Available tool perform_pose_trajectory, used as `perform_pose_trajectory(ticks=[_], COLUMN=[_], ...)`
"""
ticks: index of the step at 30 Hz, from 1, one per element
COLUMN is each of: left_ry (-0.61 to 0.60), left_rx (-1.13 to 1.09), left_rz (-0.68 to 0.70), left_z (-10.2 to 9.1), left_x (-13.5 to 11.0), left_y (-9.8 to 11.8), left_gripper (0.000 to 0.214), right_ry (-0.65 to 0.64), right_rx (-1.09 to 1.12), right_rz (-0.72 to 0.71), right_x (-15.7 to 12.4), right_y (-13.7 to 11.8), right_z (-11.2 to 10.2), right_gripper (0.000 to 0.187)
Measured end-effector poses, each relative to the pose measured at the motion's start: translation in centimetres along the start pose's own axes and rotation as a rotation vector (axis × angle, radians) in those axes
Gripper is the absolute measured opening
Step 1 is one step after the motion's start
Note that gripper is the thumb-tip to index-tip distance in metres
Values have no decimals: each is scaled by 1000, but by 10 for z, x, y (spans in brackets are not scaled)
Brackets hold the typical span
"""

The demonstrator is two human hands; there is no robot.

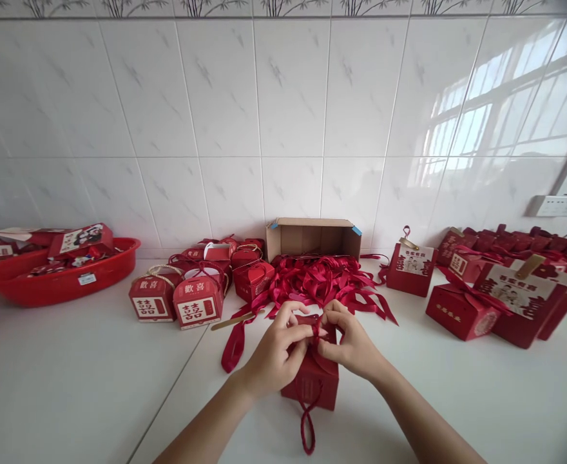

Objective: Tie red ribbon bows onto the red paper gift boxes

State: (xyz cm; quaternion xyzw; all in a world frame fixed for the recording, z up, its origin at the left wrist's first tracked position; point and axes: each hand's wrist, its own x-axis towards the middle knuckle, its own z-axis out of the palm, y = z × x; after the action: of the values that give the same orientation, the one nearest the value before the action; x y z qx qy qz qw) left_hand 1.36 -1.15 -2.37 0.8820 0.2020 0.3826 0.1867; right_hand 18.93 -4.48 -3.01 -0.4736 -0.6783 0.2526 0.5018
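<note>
Ribbon knot point(316, 332) mostly hidden between left hand point(274, 353) and right hand point(354, 348), red basin point(51, 289) cut by left edge

Reds on white

Gift box point(311, 382), ribbon pile point(319, 281), basin point(61, 278): red. Small boxes point(198, 301) labelled white; wall tiles point(288, 84) veined grey.

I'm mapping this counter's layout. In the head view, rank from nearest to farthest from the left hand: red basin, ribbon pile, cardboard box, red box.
1. Red box, under the left hand, which pinches its ribbon.
2. Ribbon pile, just behind.
3. Cardboard box, at the wall behind the pile.
4. Red basin, far left.
</note>
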Motion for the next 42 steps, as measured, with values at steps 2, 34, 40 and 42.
perform_pose_trajectory(ticks=[2, 34, 40, 42], left_ry=[3, 112, 144, 157], left_rx=[-18, -169, -167, -190], left_rz=[-41, -431, -419, -426], left_z=[-1, -19, -23, -24], left_x=[1, 12, 14, 13], left_y=[1, -47, -49, -50], left_gripper=[22, 29, 31, 33], right_ry=[3, 7, -1, 0], right_rx=[-3, -230, -252, -254], right_rz=[-14, -134, -192, -188], right_x=[0, -2, -2, -2], right_y=[1, 11, 11, 12], right_z=[1, -19, -16, -17], right_gripper=[7, 20, 23, 23])
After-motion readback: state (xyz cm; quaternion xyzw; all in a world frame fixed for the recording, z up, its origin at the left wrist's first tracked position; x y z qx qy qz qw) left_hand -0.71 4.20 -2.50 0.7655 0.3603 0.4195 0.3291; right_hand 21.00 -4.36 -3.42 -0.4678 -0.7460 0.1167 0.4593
